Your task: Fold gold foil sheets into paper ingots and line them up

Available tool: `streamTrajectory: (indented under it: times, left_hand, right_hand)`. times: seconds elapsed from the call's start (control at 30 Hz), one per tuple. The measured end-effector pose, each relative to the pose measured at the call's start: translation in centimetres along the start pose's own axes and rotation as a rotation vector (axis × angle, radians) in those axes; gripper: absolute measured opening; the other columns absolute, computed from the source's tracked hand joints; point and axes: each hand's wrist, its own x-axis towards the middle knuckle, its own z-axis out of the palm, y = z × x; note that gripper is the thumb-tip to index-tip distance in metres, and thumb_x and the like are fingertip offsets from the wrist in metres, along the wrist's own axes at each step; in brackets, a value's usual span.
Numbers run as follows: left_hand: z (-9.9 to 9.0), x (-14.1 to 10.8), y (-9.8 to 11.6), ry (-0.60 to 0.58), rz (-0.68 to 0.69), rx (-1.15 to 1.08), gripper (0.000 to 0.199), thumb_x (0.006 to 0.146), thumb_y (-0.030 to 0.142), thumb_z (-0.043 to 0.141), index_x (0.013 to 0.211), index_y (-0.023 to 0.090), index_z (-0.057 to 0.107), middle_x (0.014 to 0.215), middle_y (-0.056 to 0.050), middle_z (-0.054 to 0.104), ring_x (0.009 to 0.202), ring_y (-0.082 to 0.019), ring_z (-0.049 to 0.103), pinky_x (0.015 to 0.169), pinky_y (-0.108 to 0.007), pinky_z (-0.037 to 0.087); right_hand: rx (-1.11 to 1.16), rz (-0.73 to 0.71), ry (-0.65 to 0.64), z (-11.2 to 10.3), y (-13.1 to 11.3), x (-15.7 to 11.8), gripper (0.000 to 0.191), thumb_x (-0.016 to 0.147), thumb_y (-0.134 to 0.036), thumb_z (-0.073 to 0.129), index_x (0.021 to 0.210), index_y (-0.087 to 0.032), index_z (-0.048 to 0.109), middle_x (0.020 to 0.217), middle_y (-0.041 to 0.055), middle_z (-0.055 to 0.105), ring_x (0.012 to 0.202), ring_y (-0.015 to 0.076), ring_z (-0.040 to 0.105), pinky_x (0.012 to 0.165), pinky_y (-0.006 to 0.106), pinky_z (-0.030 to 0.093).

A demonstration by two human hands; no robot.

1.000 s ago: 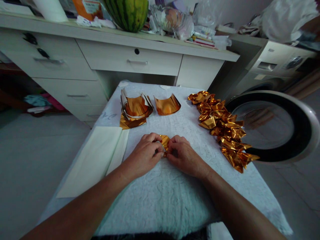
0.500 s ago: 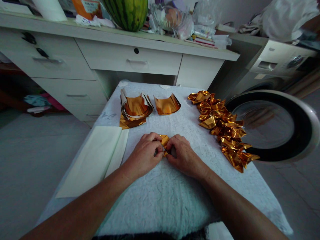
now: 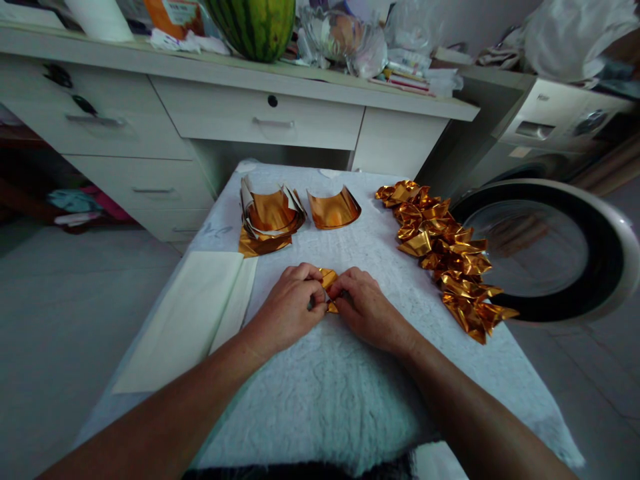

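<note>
The left hand [image 3: 294,307] and right hand [image 3: 371,308] pinch opposite sides of a folded gold-foil paper [image 3: 328,277], apparently to steady its creases on the cloth-covered counter [image 3: 370,247].

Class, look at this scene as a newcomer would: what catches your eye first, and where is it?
Probably the heap of shiny, crumpled gold foil shapes along the right side of the cloth-covered table. Next, the left hand and right hand, pinching a small gold piece between them at the middle. Beyond, a striped watermelon sits on the counter, and a round washer door stands open at right.
</note>
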Motion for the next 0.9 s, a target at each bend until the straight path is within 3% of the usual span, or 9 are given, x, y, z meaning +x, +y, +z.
streamTrajectory:
  times: [0.63,0.9]
  left_hand:
    - [-0.20,-0.08,-0.32,-0.011,0.022,-0.042,0.015,0.078,0.006,0.066,0.082,0.021,0.066,0.104,-0.002,0.058,0.103,-0.021,0.053,0.093,-0.040,0.045]
    - [-0.41,-0.04,-0.19,-0.025,0.014,-0.055,0.014,0.078,0.008,0.069,0.081,0.021,0.067,0.104,-0.003,0.057,0.105,-0.022,0.053,0.095,-0.041,0.044]
  right_hand:
    - [-0.022,-0.047,-0.022,-0.12,0.09,-0.25,0.017,0.080,-0.008,0.057,0.093,-0.020,0.059,0.099,0.0049,0.056,0.094,0.0208,0.048,0.087,0.038,0.037]
    - [0.012,-0.052,-0.045,-0.55,0.23,-0.05,0.019,0.087,-0.005,0.051,0.092,-0.019,0.063,0.097,0.0048,0.057,0.095,0.0195,0.049,0.086,0.036,0.037]
